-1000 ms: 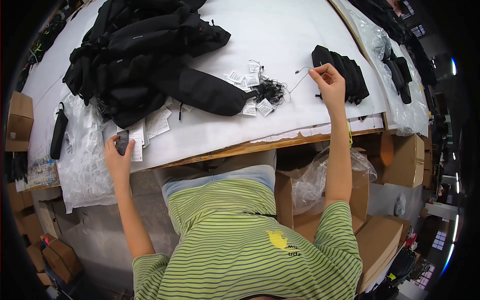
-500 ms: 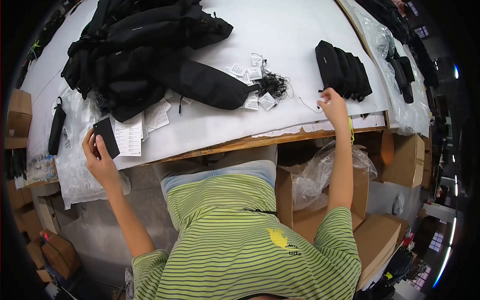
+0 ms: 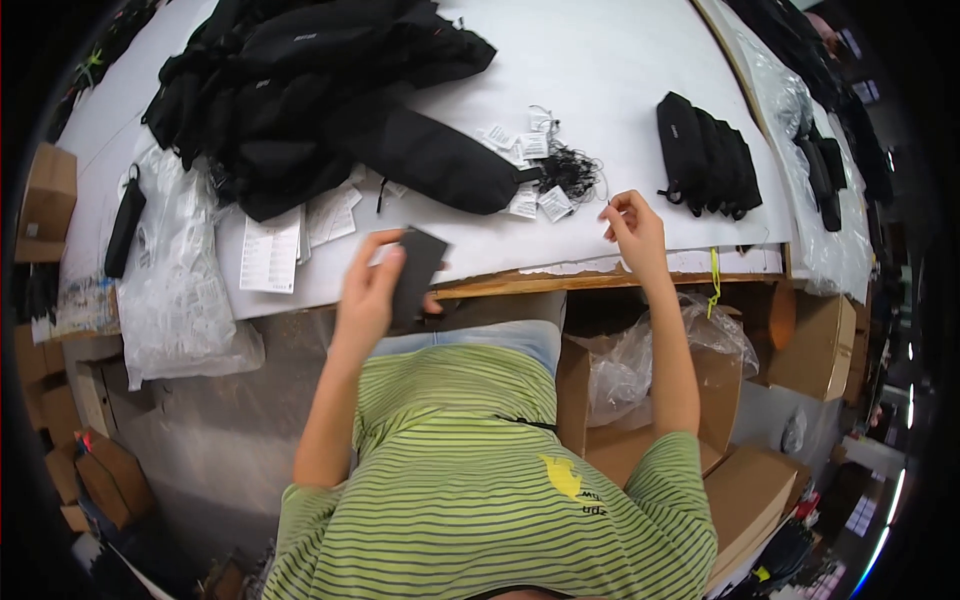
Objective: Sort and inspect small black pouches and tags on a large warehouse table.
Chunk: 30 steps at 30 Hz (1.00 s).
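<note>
My left hand (image 3: 366,295) is closed around a flat black rectangular card (image 3: 420,265), held up near the table's front edge; fingertips show at its right side. To the right, the fingers of my right hand (image 3: 637,230) are pinched together over the white table (image 3: 500,255). A thin dark string (image 3: 604,188) runs up from those fingertips. Just left of that hand lies a tangle of black strings (image 3: 570,174) with small white labels (image 3: 555,205). Beyond it on the right stands a row of black pouches (image 3: 685,150).
A heap of black bags (image 3: 290,150) covers the table's far left. White printed cards (image 3: 268,265) lie at the front beside clear plastic bags (image 3: 180,300). Below the table on the right is an open cardboard box (image 3: 720,400) with plastic film (image 3: 620,385). A yellow strap (image 3: 714,275) hangs at the edge.
My left hand has carried the black card rightward, from beside the printed cards to in front of my waist. My right hand has drawn leftward, away from the pouches, with the string now at its fingertips.
</note>
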### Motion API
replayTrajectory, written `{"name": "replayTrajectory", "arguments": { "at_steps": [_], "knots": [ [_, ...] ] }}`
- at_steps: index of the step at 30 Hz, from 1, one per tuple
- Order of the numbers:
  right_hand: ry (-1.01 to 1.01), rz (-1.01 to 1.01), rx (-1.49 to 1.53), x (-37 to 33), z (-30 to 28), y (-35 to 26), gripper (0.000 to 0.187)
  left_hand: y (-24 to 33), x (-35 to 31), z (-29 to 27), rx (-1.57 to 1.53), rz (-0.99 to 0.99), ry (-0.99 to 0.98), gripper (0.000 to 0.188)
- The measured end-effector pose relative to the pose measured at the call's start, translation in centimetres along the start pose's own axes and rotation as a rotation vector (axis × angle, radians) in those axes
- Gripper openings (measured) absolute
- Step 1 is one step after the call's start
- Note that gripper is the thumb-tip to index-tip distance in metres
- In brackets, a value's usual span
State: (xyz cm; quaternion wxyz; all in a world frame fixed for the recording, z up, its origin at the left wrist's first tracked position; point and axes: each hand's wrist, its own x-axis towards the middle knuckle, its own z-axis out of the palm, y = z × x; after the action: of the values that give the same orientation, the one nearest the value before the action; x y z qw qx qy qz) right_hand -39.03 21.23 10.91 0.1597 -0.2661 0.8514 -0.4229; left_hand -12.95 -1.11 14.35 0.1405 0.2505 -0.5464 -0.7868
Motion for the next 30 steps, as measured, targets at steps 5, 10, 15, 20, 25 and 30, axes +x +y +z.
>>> {"name": "replayTrajectory", "arguments": {
  "at_steps": [5,10,15,20,25,30],
  "knots": [
    [-0.064,-0.05,0.477,-6.6,5.8,-9.1,0.005,-1.6,-0.2,3.4,0.031,-0.06,-0.097,0.019],
    [-0.009,-0.036,0.405,-8.0,7.4,-11.7,0.008,-1.1,-0.6,4.3,0.645,0.31,0.008,0.018],
    [-0.004,-0.05,0.358,-8.0,7.9,-11.8,0.01,-1.3,-0.8,4.1,0.771,0.544,0.06,0.023],
    [-0.012,-0.04,0.316,-8.4,8.0,-12.2,0.01,-1.2,-1.1,3.5,0.91,0.676,0.019,0.034],
    [0.0,-0.069,0.429,-8.3,8.8,-11.6,0.008,-0.7,-1.4,3.5,0.939,0.716,0.023,0.031],
    [-0.462,0.262,0.992,-7.9,8.1,-9.7,0.012,0.6,-2.6,3.7,0.674,0.436,-0.043,0.028]
  ]
}}
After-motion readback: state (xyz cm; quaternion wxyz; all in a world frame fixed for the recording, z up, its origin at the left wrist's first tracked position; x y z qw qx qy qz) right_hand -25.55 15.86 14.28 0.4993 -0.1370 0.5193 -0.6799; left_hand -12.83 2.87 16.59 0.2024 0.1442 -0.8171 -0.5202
